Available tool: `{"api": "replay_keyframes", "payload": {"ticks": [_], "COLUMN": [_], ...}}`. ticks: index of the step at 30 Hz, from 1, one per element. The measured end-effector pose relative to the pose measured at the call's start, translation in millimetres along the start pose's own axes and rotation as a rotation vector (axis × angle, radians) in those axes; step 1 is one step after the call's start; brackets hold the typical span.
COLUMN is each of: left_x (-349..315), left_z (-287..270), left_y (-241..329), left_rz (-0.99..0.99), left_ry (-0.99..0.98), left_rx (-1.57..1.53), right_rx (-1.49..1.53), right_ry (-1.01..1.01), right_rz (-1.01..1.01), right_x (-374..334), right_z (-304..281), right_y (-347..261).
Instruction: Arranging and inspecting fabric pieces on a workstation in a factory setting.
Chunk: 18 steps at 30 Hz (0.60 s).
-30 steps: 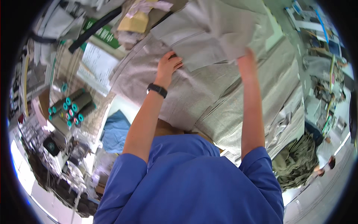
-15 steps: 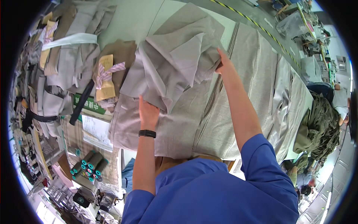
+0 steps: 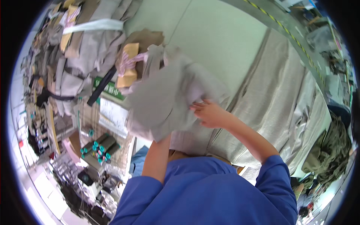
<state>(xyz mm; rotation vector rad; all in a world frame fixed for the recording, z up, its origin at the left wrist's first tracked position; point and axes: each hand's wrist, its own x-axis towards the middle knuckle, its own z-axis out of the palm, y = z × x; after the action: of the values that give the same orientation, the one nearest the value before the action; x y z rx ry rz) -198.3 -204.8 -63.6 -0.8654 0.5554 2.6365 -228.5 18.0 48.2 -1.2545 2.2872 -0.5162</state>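
Note:
A crumpled grey-beige cloth piece is bunched in front of me, partly smeared by motion. My left forearm reaches up beneath its near edge, and the cloth covers that hand and its fingers. Against the right side of the bunch is my right hand, fingers stretched out and slightly apart, touching or just over the fabric. More grey-beige cloth lies in long layered folds on the table to the right.
A pale green tabletop stretches behind the cloth. To the left lie a brown bundle with a tan tag, grey cloth stacks, papers and several dark thread spools. An olive cloth heap sits at far right.
The cloth has been drawn nearer and bunched up, baring more tabletop behind. My right hand came inward and toward me, its fingers now spread. My left hand has gone under the cloth.

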Motion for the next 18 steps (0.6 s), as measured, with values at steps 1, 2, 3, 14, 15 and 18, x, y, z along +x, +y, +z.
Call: {"api": "replay_keyframes", "payload": {"ticks": [1,2,3,14,15,18], "left_x": [-3,-4,-5,-1,1,6], "left_z": [-5,-10,-15,-25,-24,-23], "left_y": [0,0,0,-15,-15,-14], "left_rz": [0.003,0.005,0.007,0.059,0.064,0.077], "left_ry": [-0.001,-0.008,-0.019,-0.127,-0.135,-0.157], "left_rx": [-0.007,-0.017,-0.027,-0.131,-0.138,-0.169], "right_rx": [0.02,0.242,0.448,0.317,0.27,0.789], "right_ry": [0.074,0.151,0.185,0.555,0.453,0.547], "right_rz": [-0.047,0.133,0.364,0.119,0.16,0.11], "right_x": [0,1,4,109,110,104], "right_z": [4,7,10,24,26,21], "right_y": [-3,-5,-9,-63,-59,-45]}}
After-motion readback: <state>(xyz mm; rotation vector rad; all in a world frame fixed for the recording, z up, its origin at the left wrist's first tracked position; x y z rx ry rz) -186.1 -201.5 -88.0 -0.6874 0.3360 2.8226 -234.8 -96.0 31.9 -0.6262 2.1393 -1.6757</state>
